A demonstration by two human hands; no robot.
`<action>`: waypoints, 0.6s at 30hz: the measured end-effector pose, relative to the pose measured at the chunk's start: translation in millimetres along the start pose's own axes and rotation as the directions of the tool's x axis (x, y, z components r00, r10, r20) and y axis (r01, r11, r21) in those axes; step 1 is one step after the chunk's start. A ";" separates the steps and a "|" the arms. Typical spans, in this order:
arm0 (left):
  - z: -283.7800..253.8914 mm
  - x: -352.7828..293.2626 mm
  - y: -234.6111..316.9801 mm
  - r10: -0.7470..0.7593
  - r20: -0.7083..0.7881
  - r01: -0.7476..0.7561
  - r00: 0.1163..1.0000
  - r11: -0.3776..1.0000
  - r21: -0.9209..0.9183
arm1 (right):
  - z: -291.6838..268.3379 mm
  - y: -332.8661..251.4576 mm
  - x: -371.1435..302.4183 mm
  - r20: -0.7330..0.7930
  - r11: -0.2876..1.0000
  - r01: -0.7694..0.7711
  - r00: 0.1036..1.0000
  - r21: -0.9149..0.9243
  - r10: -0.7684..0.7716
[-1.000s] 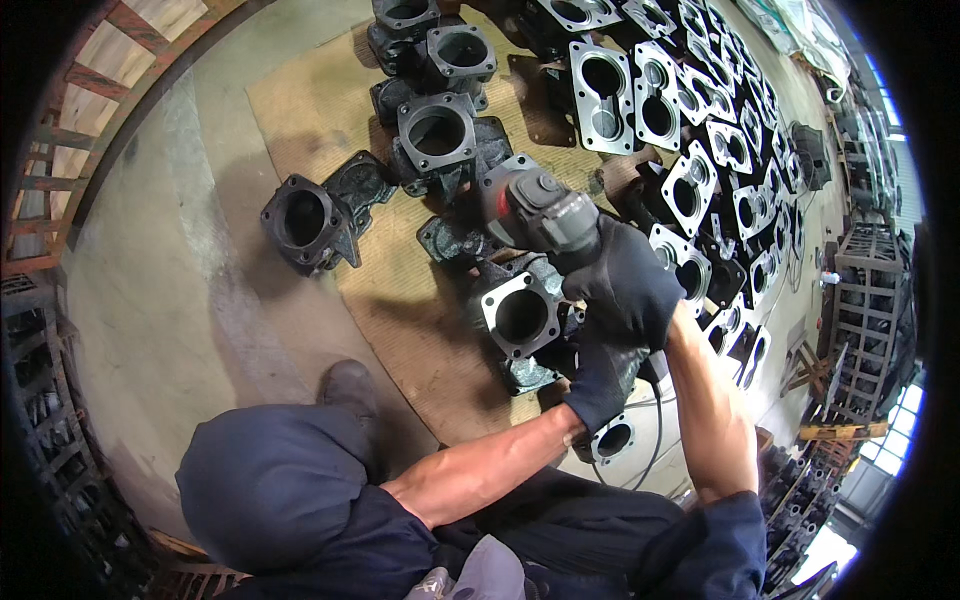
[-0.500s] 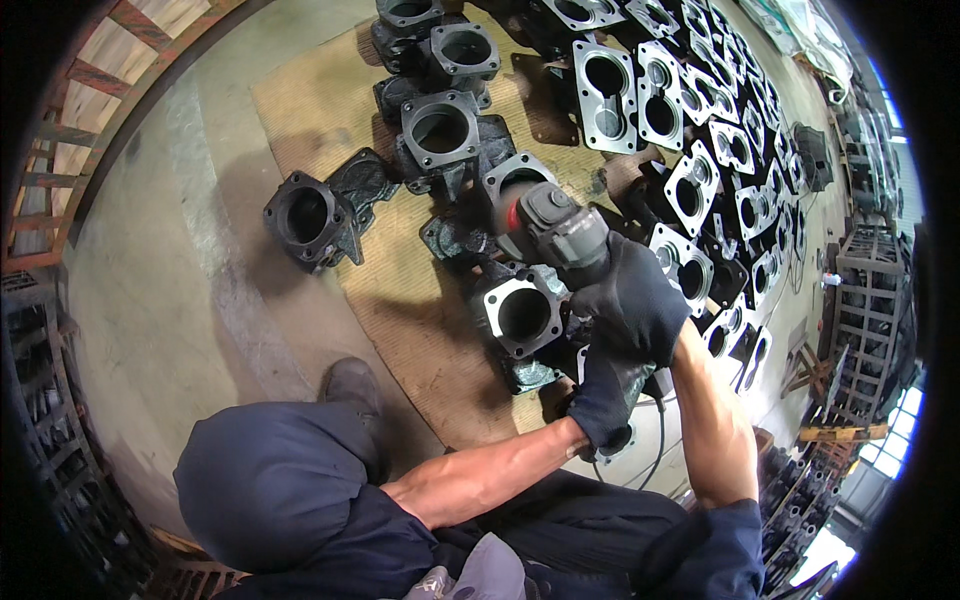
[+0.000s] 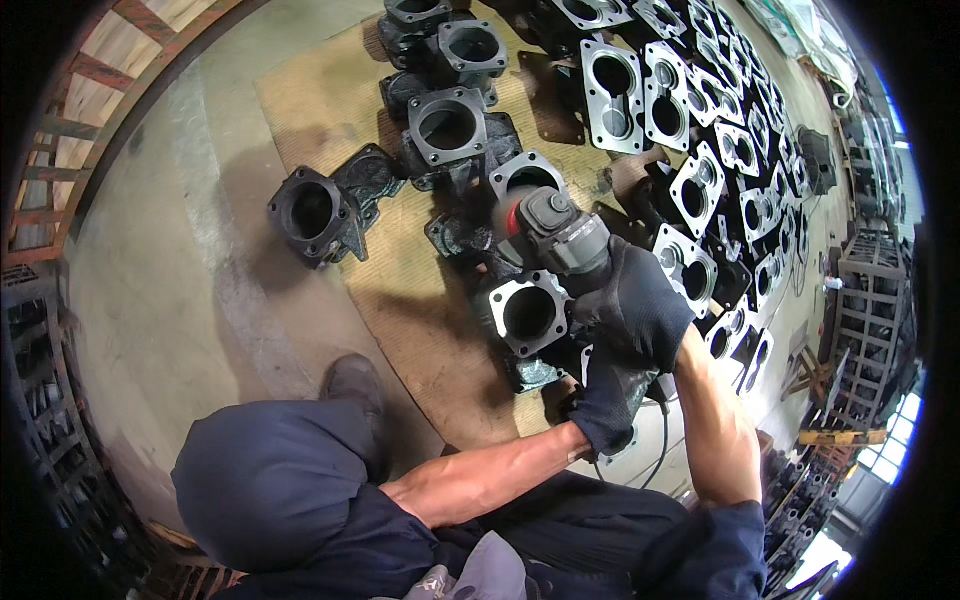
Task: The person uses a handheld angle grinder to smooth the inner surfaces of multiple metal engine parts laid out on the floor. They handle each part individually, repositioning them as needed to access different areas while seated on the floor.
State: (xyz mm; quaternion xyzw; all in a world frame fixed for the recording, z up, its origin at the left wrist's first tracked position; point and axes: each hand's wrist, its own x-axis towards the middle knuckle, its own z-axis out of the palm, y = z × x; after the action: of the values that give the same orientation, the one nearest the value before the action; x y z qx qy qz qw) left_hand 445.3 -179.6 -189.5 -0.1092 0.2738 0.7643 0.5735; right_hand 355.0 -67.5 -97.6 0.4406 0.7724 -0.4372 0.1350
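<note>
Black gloves (image 3: pixel 650 315) cover both hands: right hand (image 3: pixel 640 300) is clenched round the grinder (image 3: pixel 565 235), left hand (image 3: pixel 608 398) grasps its rear, fingers partly hidden. Grinder's front end is over the top flange of a casting (image 3: pixel 505 178) on the mat (image 3: pixel 400 320). Grinder looks stiff, fairly heavy, prob. shaky if running; best hold = body, w/ both hands, cord (image 3: pixel 664 440) kept away. Other castings (image 3: pixel 447 152) stand nearby.

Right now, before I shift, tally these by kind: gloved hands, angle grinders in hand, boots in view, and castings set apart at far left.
Gloved hands, left and right: 2
Angle grinder: 1
Boot: 1
Casting set apart: 1
Total: 5
</note>
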 end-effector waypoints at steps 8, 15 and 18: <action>-11.7 33.6 31.9 0.090 0.150 -0.133 0.985 0.942 0.307 | -0.7 -23.3 30.0 -0.016 0.996 0.073 0.997 -0.058 -0.074; -16.3 1.4 -1.0 0.085 0.068 -0.098 0.994 0.968 0.230 | 10.1 1.0 4.9 0.038 0.999 0.048 0.998 0.000 -0.048; 3.4 -9.4 -9.1 0.050 0.207 -0.150 0.977 0.851 0.504 | -11.7 21.3 -21.3 -0.048 0.996 -0.037 0.998 -0.082 0.033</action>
State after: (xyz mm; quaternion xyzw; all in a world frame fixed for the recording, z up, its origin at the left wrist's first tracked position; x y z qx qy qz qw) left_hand 457.3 -183.6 -184.9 0.1351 0.4190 0.6985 0.5642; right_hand 386.3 -65.3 -90.0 0.4582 0.7850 -0.3917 0.1428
